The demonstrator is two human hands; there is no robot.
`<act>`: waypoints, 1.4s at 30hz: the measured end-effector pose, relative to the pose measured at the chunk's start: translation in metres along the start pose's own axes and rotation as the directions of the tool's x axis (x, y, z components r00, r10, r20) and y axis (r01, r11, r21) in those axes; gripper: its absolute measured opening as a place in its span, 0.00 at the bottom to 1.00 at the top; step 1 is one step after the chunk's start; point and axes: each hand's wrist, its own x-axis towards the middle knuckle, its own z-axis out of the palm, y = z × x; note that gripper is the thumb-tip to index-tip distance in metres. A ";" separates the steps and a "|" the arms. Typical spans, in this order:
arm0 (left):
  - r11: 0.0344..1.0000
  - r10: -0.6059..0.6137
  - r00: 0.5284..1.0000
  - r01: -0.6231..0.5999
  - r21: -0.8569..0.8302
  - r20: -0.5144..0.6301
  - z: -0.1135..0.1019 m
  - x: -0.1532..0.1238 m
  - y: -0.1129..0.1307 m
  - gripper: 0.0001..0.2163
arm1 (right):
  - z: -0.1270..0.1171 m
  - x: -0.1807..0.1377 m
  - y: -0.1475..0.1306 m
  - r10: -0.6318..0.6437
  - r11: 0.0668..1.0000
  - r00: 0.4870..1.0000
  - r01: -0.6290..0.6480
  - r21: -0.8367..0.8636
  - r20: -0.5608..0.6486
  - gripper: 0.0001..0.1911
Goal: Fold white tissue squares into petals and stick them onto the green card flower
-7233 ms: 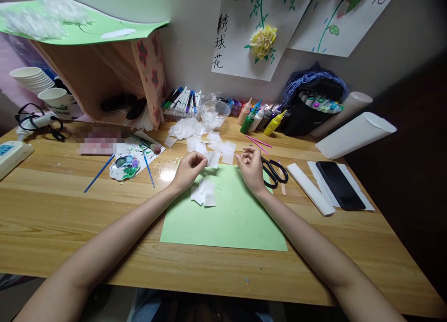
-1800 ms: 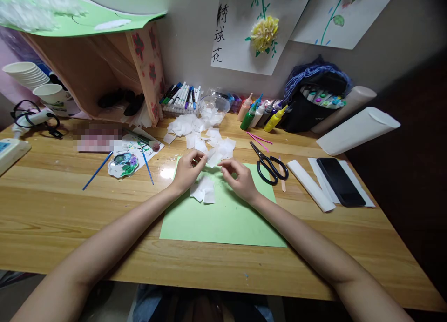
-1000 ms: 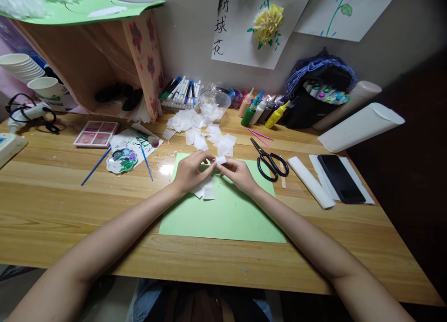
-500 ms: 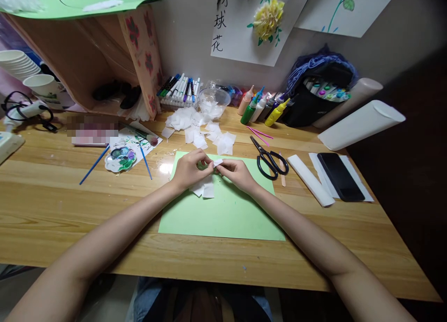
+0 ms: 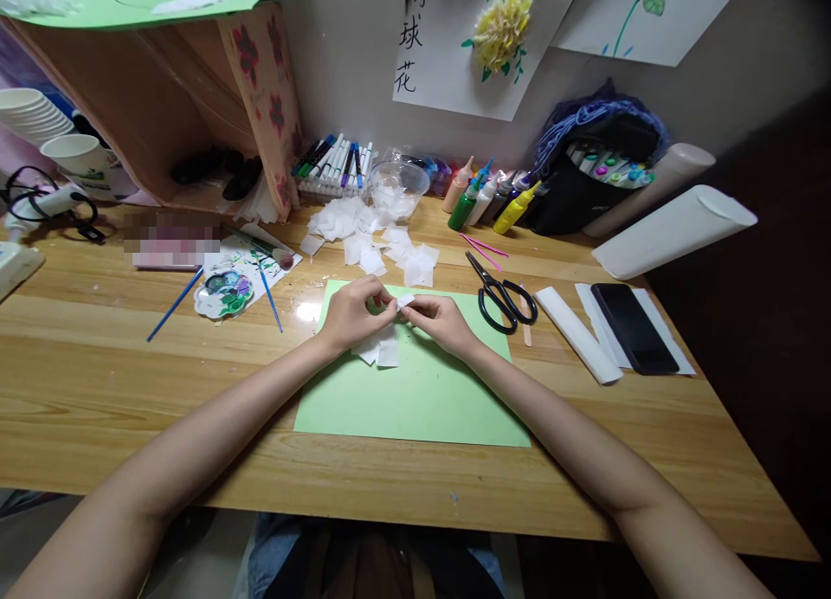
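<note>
My left hand (image 5: 354, 312) and my right hand (image 5: 440, 318) meet over the far edge of a light green paper sheet (image 5: 415, 389). Both pinch a small white tissue piece (image 5: 405, 301) between their fingertips. A few white tissue squares (image 5: 379, 350) lie on the green sheet just under my left hand. A loose heap of white tissue squares (image 5: 370, 235) spreads over the wooden desk (image 5: 104, 374) beyond the sheet.
Black scissors (image 5: 501, 298) lie right of the sheet, with pink sticks (image 5: 484, 251) behind them. A black phone (image 5: 631, 327) rests on white paper strips at the right. Paint bottles (image 5: 484, 204), markers (image 5: 334, 170), a clear bowl (image 5: 397, 188), a paint palette (image 5: 223, 291) and brushes stand farther off.
My right hand came left from near the scissors and joined my left hand; both now pinch one white tissue piece. In the last half second the hands hardly moved.
</note>
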 end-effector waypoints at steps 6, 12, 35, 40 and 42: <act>1.000 0.010 1.000 -0.010 0.004 -0.003 0.000 -0.001 -0.001 0.07 | 0.001 0.000 0.000 0.001 1.000 1.000 -0.001 -0.001 -0.010 0.12; 1.000 0.012 1.000 -0.012 -0.001 -0.001 0.000 -0.001 0.000 0.07 | 0.001 0.000 0.000 0.014 1.000 1.000 -0.014 0.023 -0.015 0.12; 0.960 0.217 0.976 -0.216 0.177 0.016 0.004 -0.008 0.002 0.05 | 0.002 -0.001 0.002 0.016 0.999 0.992 -0.010 0.049 -0.126 0.11; 0.914 0.275 0.961 -0.258 0.311 -0.010 0.006 -0.008 0.003 0.05 | 0.002 -0.001 0.002 0.017 0.999 0.992 -0.012 0.044 -0.124 0.11; 0.909 0.293 0.956 -0.273 0.315 -0.016 0.006 -0.008 0.003 0.05 | 0.002 0.000 0.001 0.019 0.999 0.991 -0.014 0.038 -0.133 0.11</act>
